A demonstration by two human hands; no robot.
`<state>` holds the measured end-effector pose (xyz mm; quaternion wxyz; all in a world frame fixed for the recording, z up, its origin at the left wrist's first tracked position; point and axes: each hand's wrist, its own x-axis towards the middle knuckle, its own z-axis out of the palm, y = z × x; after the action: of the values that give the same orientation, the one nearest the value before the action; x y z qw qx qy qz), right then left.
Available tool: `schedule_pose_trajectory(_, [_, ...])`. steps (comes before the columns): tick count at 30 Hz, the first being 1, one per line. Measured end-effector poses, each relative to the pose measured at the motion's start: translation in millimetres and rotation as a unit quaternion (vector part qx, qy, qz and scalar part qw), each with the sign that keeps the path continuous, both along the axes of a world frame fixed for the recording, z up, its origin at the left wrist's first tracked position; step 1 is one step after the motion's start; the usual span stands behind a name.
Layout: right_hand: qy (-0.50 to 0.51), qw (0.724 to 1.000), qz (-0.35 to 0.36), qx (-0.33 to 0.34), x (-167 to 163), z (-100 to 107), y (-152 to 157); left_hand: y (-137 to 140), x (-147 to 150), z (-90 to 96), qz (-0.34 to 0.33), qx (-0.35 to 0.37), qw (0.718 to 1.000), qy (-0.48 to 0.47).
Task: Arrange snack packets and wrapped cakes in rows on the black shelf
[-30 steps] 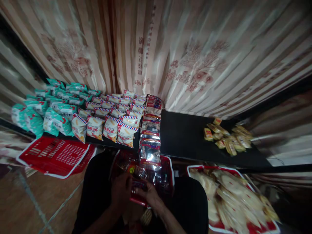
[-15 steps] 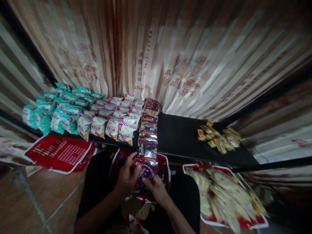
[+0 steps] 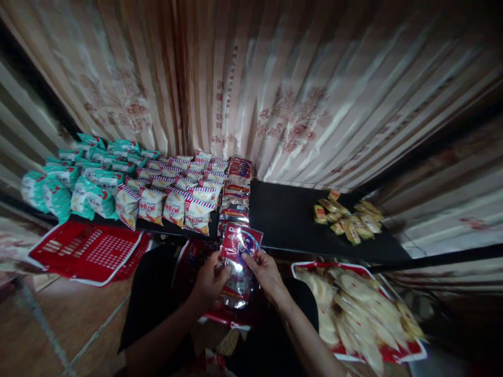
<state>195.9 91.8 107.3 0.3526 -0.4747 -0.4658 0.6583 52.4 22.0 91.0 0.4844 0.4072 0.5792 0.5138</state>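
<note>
Curtain (image 3: 302, 47) bkgd, dark counter (image 3: 283, 214), red foil pkt (image 3: 236, 241) in both hands

Bkgd is filled by the pleated curtain, printed w/ trees & characters; counter is set lengthwise in front. Below it, R side, a red basket (image 3: 417, 347) is piled w/ pale flat packs (image 3: 361, 303); far L, a 2nd basket (image 3: 90, 251) is seen; a 3rd basket (image 3: 220, 317) is partly hidden betw. the legs (image 3: 153, 288). On counter, L to R: teal bags (image 3: 88, 180), white striped bags (image 3: 173, 201), a column of red-silver pkts (image 3: 236, 201), then, well apart, small yellow packs (image 3: 349, 222).

Red foil pkt is held up at counter's front edge, above 3rd basket; whether it's joined to foil below can't be told. L hand (image 3: 212, 275): fingers curled, pkt's lower L edge pinched. R hand (image 3: 266, 269): grip nearly closed on R edge, thumb laid on front.

Handling (judged): prob. light, thin, bendy, slick; best held by side edges, squeezed gently.
</note>
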Motion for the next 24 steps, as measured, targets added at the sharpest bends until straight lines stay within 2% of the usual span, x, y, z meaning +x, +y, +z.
schedule_pose_trajectory(5, [-0.021, 0.999, -0.031, 0.017, 2.5, 9.6, 25.6, 13.4, 7.8, -0.9, 0.028, 0.004, 0.999, -0.03])
schedule_pose_trajectory(12, [-0.039, 0.995, -0.053, 0.081, -5.3, 14.6, 75.7, 47.5, 15.9, 4.1, 0.092, 0.017, 0.996, -0.001])
schedule_pose_trajectory(16, [-0.109, 0.98, -0.083, 0.148, -16.7, 10.3, 110.1, 74.4, 16.2, 10.6, 0.143, 0.062, 0.985, 0.079])
schedule_pose_trajectory(19, [-0.151, 0.967, -0.091, 0.183, -24.3, 5.3, 135.2, 93.7, 17.3, 11.0, 0.173, 0.105, 0.964, 0.169])
schedule_pose_trajectory(24, [-0.25, 0.934, -0.111, 0.231, -35.5, 5.5, 169.4, 118.4, 17.7, 7.4, 0.157, 0.145, 0.93, 0.298])
